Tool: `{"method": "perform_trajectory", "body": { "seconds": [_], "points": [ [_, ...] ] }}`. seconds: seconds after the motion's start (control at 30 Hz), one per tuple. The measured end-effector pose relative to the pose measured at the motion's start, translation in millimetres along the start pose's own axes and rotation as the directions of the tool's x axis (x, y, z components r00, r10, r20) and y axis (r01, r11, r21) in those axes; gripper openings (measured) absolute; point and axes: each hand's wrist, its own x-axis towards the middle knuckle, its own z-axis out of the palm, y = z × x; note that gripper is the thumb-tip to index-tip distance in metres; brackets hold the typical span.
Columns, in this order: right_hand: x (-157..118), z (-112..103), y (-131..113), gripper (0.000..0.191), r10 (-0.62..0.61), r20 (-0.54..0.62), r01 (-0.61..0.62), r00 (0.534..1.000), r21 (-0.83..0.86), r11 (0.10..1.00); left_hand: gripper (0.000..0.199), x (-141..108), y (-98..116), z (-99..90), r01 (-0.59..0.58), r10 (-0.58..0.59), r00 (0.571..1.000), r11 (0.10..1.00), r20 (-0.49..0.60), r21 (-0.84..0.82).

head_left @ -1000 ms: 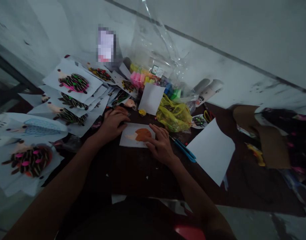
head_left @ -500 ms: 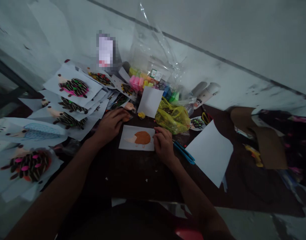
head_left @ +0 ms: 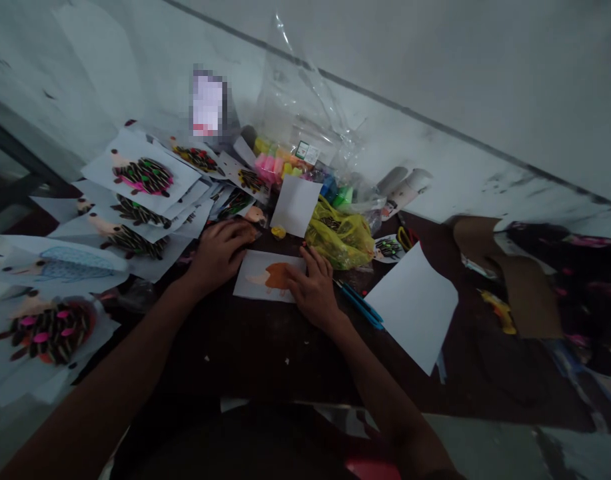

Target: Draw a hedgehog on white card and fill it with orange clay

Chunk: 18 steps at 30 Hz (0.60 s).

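Observation:
A white card lies on the dark table, bearing a hedgehog with a flat orange body and a pale pointed snout. My right hand rests over the card's right end with its fingers apart, and the thumb side touches the orange body. A small dark and red bit shows by its fingertips; I cannot tell whether it is held. Left of the card, my left hand lies palm down with fingers stretched over an orange lump, mostly hidden beneath them. Behind the card sits a small yellow lump.
Hedgehog pictures covered in striped seeds pile up on the left. At the back are a yellow plastic bag, a clear bag of coloured clay and a white card. Blue-handled scissors and white paper lie right.
My right hand has moved left from the card's right edge onto the orange body, and its fingers have spread. My left hand stays near the orange lump. The view has shifted slightly.

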Motion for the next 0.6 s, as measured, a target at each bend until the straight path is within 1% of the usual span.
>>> {"method": "perform_trajectory", "body": {
  "seconds": [0.13, 0.27, 0.33, 0.47, 0.53, 0.6],
  "points": [
    [1.6, -0.7, 0.4, 0.031, 0.013, -0.002, -0.013, 1.0, -0.001, 1.0, 0.033, 0.2, -0.9, 0.5, 0.001, 0.0, 1.0, 1.0, 0.015, -0.017],
    [4.6, -2.6, -2.4, 0.03, 0.012, 0.034, -0.012, 0.999, -0.013, 1.0, 0.034, 2.1, -2.4, -0.6, 0.01, -0.008, 0.999, 0.999, 0.038, -0.05],
    [5.8, -4.0, -1.8, 0.031, 0.012, 0.025, -0.012, 1.0, -0.006, 1.0, 0.035, 3.7, -4.2, -0.2, 0.021, -0.02, 0.999, 0.999, 0.036, -0.047],
    [8.2, -7.8, 4.7, 0.034, 0.026, -0.059, -0.024, 0.998, 0.023, 0.999, 0.031, 7.2, -9.1, 3.0, 0.09, -0.09, 0.996, 0.996, -0.02, -0.024],
    [10.4, -9.1, 7.5, 0.031, 0.02, -0.108, -0.015, 0.994, 0.046, 0.999, 0.028, 9.3, -11.6, 5.2, 0.128, -0.129, 0.99, 0.992, -0.054, -0.023],
    [13.3, -9.4, 7.5, 0.028, 0.008, -0.15, 0.003, 0.989, 0.073, 0.997, 0.026, 12.2, -14.0, 6.7, 0.142, -0.144, 0.987, 0.989, -0.071, -0.035]
  ]
}}
